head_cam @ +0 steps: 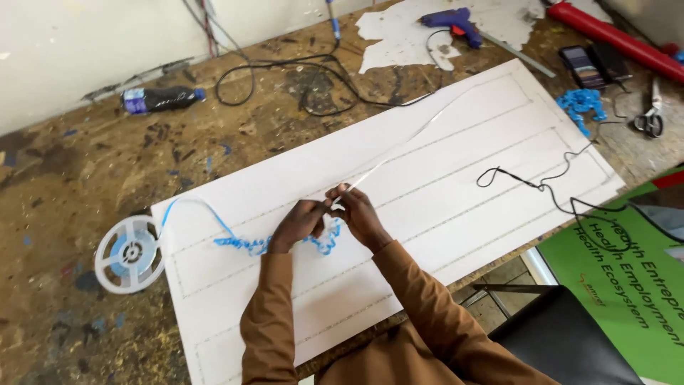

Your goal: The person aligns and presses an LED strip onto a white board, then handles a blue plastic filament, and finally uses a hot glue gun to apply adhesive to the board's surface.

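A: How do the hands sit?

B: Both are at the middle of the white board (456,178). The left hand (303,222) has its fingers curled in, tips pinched on a thin white strip (399,151). The right hand (358,212) meets it fingertip to fingertip, also pinched on that strip, not spread at all.

A: And the strip itself?

B: Narrow, pale, flat like tape. It runs from the pinch toward 1 o'clock across the board. On the other side a blue backing ribbon (246,244) curls loose under the hands and trails toward 9 o'clock to a clear plastic reel (130,254), which lies flat on the table (85,178) just off the board's left edge.

A: Counts?

B: Two hands, one board, one reel. One blue glue gun (451,21) at 12 o'clock, one dark bottle (160,98) lying on its side at 10 o'clock, one pair of scissors (649,120) at 2 o'clock, and one crumpled blue pile of ribbon (581,104) near the board's far right corner. A black wire (548,187) snakes over the board's right end at 3 o'clock.

A: Anything on the board's face?

B: Faint dotted lines forming long rectangles.
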